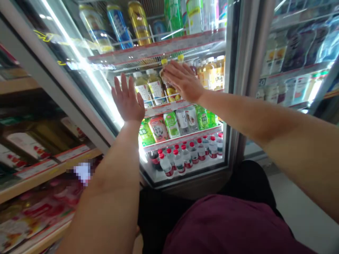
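My left hand (129,100) is raised with its fingers spread, in front of the left side of a lit drinks fridge (227,106). Higher and to the right, my right hand (185,80) stretches its fingers out flat, partly covering a yellow-capped bottle (172,92). Neither hand holds anything. Whether the palms touch the glass I cannot tell. Between the hands, white-labelled bottles (156,88) stand on the middle shelf. Below them is a row of green, pink and clear drinks, among them a green-labelled bottle (172,125).
Tall cans (139,23) stand on the fridge's top shelf. Small red-capped water bottles (186,157) fill the bottom. At left, a wooden shelf (53,165) carries packaged goods. Another drinks fridge (288,70) stands at right. My legs in black and purple cloth (225,225) are close below.
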Available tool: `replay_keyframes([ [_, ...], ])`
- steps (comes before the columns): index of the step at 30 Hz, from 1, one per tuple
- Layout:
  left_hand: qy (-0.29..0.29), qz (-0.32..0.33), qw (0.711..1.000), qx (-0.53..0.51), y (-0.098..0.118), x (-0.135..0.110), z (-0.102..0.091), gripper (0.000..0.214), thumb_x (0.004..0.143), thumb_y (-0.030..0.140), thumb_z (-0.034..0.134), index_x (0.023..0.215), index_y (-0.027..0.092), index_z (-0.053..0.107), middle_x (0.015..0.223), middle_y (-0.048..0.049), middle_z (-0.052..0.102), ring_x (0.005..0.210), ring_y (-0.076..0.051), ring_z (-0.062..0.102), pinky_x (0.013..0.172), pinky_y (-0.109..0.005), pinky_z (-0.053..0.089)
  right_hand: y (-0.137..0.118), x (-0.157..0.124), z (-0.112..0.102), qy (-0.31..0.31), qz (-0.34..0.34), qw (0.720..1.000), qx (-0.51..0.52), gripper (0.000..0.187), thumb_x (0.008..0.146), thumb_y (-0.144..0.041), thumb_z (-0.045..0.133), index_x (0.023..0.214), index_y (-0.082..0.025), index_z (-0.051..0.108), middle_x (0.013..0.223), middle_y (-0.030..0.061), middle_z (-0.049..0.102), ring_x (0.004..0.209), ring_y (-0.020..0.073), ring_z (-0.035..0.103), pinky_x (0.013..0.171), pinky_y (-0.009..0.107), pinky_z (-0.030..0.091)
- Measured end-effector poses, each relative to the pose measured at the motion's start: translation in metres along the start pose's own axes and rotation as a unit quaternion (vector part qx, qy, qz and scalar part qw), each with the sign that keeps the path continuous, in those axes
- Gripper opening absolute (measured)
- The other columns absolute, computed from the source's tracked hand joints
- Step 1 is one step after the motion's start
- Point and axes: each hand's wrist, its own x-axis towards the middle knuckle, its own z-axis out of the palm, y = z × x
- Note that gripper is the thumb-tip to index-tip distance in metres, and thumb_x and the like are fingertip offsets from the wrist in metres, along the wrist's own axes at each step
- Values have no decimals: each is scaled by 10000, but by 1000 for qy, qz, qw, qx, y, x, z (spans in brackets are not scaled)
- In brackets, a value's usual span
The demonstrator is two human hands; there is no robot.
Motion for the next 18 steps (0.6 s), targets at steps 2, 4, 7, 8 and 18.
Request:
replay_keyframes([
  [2, 1, -5, 1000, -4, 1, 0, 0, 856, 1108, 619, 229, 1720, 39, 382, 1835, -73, 209, 1701, -260, -72, 1398, -482, -83, 2, 0, 0, -24, -38, 999, 3, 583, 1109, -130, 437, 1669, -270, 518, 1785, -9, 428, 1707, 256, 287, 1425, 553, 232],
  [4, 6, -5, 1000, -14, 2, 0, 0, 868, 1105, 624, 221, 1716, 28, 376, 1833, -74, 213, 1694, -258, -102, 1394, -491, -73, 5, 3, 0, -3, -28, 1000, -1, 566, 1122, -154, 430, 1666, -279, 521, 1778, -13, 444, 1701, 256, 302, 1422, 542, 247],
  [7, 19, 2, 1000, -13, 4, -1, 0, 864, 1125, 621, 211, 1701, -2, 375, 1826, -89, 244, 1704, -260, -60, 1394, -485, -46, 6, 7, 2, 50, 23, 998, -16, 547, 1135, -172, 421, 1667, -247, 522, 1781, 17, 441, 1696, 271, 319, 1417, 551, 264],
  [8, 23, 4, 1000, -10, 4, -1, 0, 865, 1131, 626, 212, 1696, -7, 383, 1823, -99, 257, 1709, -260, -33, 1396, -481, -43, 5, 7, 3, 54, 30, 998, -19, 550, 1133, -165, 422, 1670, -235, 519, 1785, 24, 433, 1697, 274, 315, 1418, 558, 260],
  [18, 23, 5, 999, -39, -5, -1, 6, 747, 1136, 577, 362, 1715, 109, 413, 1825, -103, 280, 1724, -281, 17, 1415, -499, -87, 5, 12, -8, 58, 37, 996, -55, 568, 1117, -120, 415, 1665, -228, 523, 1771, 20, 451, 1693, 280, 327, 1421, 580, 257],
])
